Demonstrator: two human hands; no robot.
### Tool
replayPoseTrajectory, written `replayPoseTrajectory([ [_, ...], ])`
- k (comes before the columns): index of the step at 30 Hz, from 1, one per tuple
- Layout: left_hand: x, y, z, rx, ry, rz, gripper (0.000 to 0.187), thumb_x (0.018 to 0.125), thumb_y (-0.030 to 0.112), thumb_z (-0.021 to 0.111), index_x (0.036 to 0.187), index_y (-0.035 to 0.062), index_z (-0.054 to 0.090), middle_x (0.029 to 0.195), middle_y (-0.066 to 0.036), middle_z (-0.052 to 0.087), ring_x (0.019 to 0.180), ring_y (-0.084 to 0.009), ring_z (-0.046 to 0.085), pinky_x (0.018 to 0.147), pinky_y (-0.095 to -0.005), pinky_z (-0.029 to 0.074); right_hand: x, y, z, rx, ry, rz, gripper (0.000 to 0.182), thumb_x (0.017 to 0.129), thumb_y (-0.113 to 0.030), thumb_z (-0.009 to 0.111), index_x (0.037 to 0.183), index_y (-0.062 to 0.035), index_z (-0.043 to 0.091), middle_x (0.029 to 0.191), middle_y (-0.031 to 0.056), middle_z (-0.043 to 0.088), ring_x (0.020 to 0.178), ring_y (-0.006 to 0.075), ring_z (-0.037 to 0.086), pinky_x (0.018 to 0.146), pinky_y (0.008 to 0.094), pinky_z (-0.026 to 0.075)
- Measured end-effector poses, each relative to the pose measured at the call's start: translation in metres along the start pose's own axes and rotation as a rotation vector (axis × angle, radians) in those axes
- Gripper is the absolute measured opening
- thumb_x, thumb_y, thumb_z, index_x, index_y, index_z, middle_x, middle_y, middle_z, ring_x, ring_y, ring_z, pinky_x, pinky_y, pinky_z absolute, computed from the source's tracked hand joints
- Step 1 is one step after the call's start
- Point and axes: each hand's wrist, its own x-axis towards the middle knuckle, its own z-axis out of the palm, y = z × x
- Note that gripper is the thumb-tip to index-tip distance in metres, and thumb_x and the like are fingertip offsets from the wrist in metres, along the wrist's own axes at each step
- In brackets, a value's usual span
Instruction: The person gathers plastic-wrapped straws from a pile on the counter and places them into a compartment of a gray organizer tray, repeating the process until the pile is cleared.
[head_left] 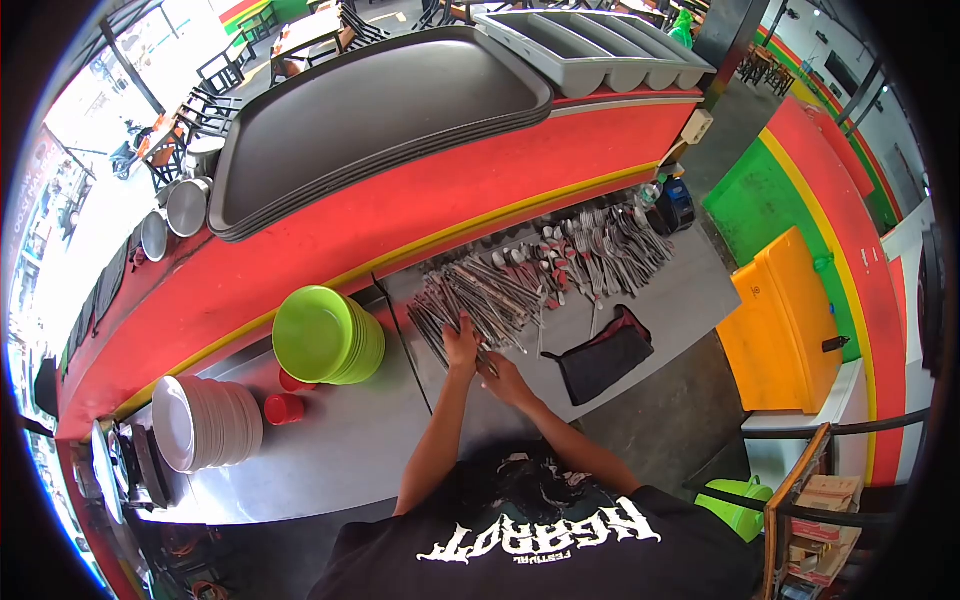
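Both my hands are close together over the steel counter, at the near edge of a wide pile of cutlery (482,300). My left hand (462,342) has its fingers closed against thin metal pieces at the pile's lower left; which pieces it grips is hard to make out. Just right of it, my right hand (503,380) is curled around the ends of some metal cutlery. Spoons and forks (610,245) spread to the right of the pile, some with red handles. A black cloth pouch (605,355) lies to the right of my hands.
Green bowls (330,335), a red cup (284,408) and stacked white plates (205,424) stand left on the steel counter (330,460). Dark trays (380,110) and a grey cutlery holder (595,50) rest on the red ledge. A yellow-orange bin (785,325) stands right.
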Motion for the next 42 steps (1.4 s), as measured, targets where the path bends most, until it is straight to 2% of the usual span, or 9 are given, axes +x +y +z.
replayPoseTrajectory([
  [4, -0.022, 0.020, 0.018, -0.088, -0.021, -0.047, 0.036, 0.095, 0.036, 0.061, 0.084, 0.0069, 0.043, 0.065, -0.001, 0.048, 0.049, -0.0090, 0.043, 0.043, -0.0286, 0.035, -0.024, 0.003, 0.000, 0.695, 0.100, 0.333, 0.035, 0.100, -0.038, 0.047, 0.106, -0.0052, 0.057, 0.077, 0.0057, 0.058, 0.052, 0.0098, 0.055, 0.048, 0.0258, 0.044],
  [7, -0.048, 0.022, 0.039, -0.065, -0.068, -0.052, 0.041, 0.094, 0.039, 0.061, 0.076, 0.0095, 0.039, 0.062, 0.001, 0.044, 0.050, -0.0090, 0.040, 0.044, -0.0277, 0.033, -0.026, -0.002, -0.006, 0.862, 0.162, 0.325, 0.034, 0.100, -0.042, 0.043, 0.100, -0.0094, 0.054, 0.065, 0.0005, 0.051, 0.042, 0.0074, 0.041, 0.037, 0.0229, 0.029],
  [10, -0.064, 0.010, 0.051, 0.107, -0.127, 0.055, 0.042, 0.095, 0.038, 0.061, 0.070, 0.0099, 0.041, 0.061, 0.003, 0.044, 0.050, -0.0078, 0.040, 0.045, -0.0265, 0.034, -0.020, -0.011, -0.010, 0.834, 0.349, 0.303, 0.038, 0.101, -0.046, 0.042, 0.090, -0.0115, 0.054, 0.057, -0.0032, 0.045, 0.037, 0.0050, 0.033, 0.034, 0.0226, 0.020],
  [16, -0.074, 0.038, 0.062, 0.226, -0.267, 0.067, 0.033, 0.094, 0.032, 0.063, 0.080, 0.0046, 0.052, 0.062, 0.001, 0.051, 0.051, -0.0092, 0.050, 0.046, -0.0261, 0.038, -0.026, -0.008, -0.027, 0.656, 0.330, 0.209, 0.043, 0.101, -0.046, 0.041, 0.078, -0.0116, 0.051, 0.054, -0.0057, 0.037, 0.039, 0.0035, 0.031, 0.036, 0.0231, 0.024],
  [20, -0.062, 0.063, 0.074, -0.061, -0.169, 0.171, 0.026, 0.094, 0.027, 0.062, 0.086, 0.0039, 0.053, 0.068, -0.002, 0.053, 0.049, -0.0114, 0.052, 0.044, -0.0268, 0.039, -0.032, 0.011, -0.032, 0.490, 0.365, 0.025, 0.044, 0.102, -0.040, 0.045, 0.073, -0.0069, 0.052, 0.057, -0.0038, 0.037, 0.052, 0.0045, 0.037, 0.048, 0.0245, 0.031],
  [25, -0.074, 0.098, 0.094, -0.171, -0.055, 0.395, 0.030, 0.098, 0.034, 0.055, 0.089, 0.0057, 0.055, 0.065, 0.002, 0.043, 0.045, -0.0056, 0.038, 0.039, -0.0228, 0.031, -0.051, -0.004, -0.048, 0.168, 0.391, -0.051, 0.044, 0.102, -0.039, 0.044, 0.072, -0.0064, 0.048, 0.059, -0.0040, 0.037, 0.052, 0.0055, 0.038, 0.048, 0.0251, 0.031],
  [28, -0.069, 0.093, 0.092, -0.132, -0.178, 0.382, 0.036, 0.100, 0.039, 0.050, 0.090, 0.0052, 0.056, 0.064, 0.002, 0.043, 0.045, -0.0048, 0.038, 0.039, -0.0226, 0.031, -0.058, -0.017, -0.057, 0.204, 0.377, -0.011, 0.044, 0.102, -0.038, 0.044, 0.073, -0.0059, 0.048, 0.061, -0.0026, 0.042, 0.052, 0.0061, 0.040, 0.048, 0.0249, 0.033],
  [37, -0.068, 0.095, 0.132, -0.092, -0.225, 0.340, 0.052, 0.099, 0.051, 0.042, 0.068, 0.0089, 0.045, 0.055, 0.001, 0.040, 0.042, -0.0073, 0.041, 0.037, -0.0245, 0.031, -0.049, -0.044, -0.078, 0.484, 0.443, -0.012, 0.031, 0.097, -0.030, 0.056, 0.108, -0.0009, 0.061, 0.063, -0.0029, 0.049, 0.057, 0.0052, 0.046, 0.053, 0.0252, 0.040],
  [42, -0.068, 0.127, 0.171, -0.120, -0.364, 0.368, 0.051, 0.100, 0.053, 0.038, 0.069, 0.0115, 0.039, 0.051, 0.004, 0.033, 0.038, -0.0062, 0.034, 0.034, -0.0236, 0.028, -0.035, -0.060, -0.100, 0.092, 0.489, -0.282, 0.036, 0.098, -0.028, 0.056, 0.120, -0.0004, 0.056, 0.065, 0.0015, 0.056, 0.054, 0.0074, 0.050, 0.050, 0.0241, 0.036],
])
